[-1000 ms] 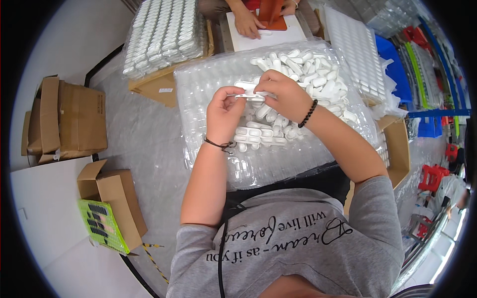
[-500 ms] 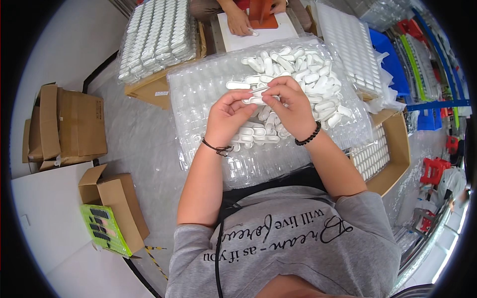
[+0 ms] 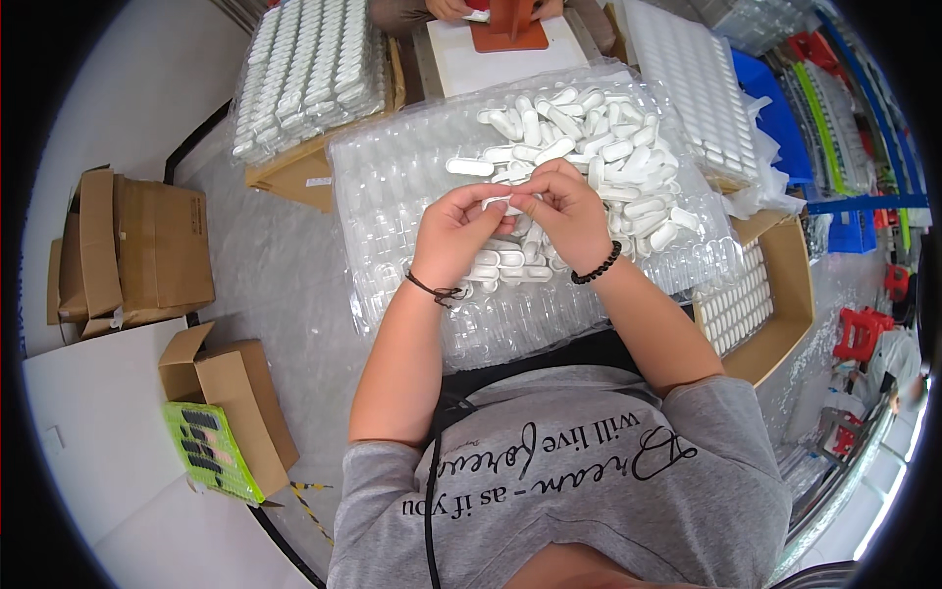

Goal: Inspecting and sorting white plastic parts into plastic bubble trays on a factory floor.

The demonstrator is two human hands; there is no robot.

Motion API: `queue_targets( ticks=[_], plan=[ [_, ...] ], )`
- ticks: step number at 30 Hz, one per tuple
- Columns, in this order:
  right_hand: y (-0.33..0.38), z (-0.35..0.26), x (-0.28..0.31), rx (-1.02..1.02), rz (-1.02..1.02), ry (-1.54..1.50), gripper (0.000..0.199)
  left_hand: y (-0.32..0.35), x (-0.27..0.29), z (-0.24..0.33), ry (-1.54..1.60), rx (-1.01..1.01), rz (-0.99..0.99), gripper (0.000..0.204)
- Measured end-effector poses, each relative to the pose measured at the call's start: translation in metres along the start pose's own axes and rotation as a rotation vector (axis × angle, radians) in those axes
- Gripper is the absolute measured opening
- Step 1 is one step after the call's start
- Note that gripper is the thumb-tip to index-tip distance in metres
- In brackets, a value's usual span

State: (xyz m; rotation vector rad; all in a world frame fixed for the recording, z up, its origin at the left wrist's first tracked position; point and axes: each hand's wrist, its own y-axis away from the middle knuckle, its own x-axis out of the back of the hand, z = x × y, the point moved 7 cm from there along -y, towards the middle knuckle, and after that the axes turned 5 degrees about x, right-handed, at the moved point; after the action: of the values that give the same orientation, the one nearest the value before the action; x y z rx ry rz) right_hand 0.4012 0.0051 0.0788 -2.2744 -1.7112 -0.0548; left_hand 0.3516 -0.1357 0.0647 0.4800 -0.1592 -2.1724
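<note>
Since the earlier frame both hands have drifted slightly lower over the clear blister tray, the white capsule-shaped piece held between them as before. The left hand pinches one end and the right hand the other, just above the tray's filled pockets. Loose white pieces are heaped beyond. Keeping the piece level and aligned with an empty pocket should help it seat cleanly.
</note>
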Motion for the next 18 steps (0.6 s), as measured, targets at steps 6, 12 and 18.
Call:
queue_targets(
  ticks=[6,12,18],
  plan=[
    [-0.003,0.002,-0.008,-0.085,-0.109,-0.117,0.015,0.002,0.008,0.001,-0.015,-0.019,0.116,0.020],
    [-0.002,-0.012,-0.012,-0.029,-0.221,0.160,0.026,0.002,0.011,-0.002,-0.023,-0.035,0.141,0.021],
    [0.001,0.000,-0.015,-0.219,-0.122,-0.197,0.015,-0.001,0.017,0.000,-0.047,-0.044,0.214,0.021]
  ],
)
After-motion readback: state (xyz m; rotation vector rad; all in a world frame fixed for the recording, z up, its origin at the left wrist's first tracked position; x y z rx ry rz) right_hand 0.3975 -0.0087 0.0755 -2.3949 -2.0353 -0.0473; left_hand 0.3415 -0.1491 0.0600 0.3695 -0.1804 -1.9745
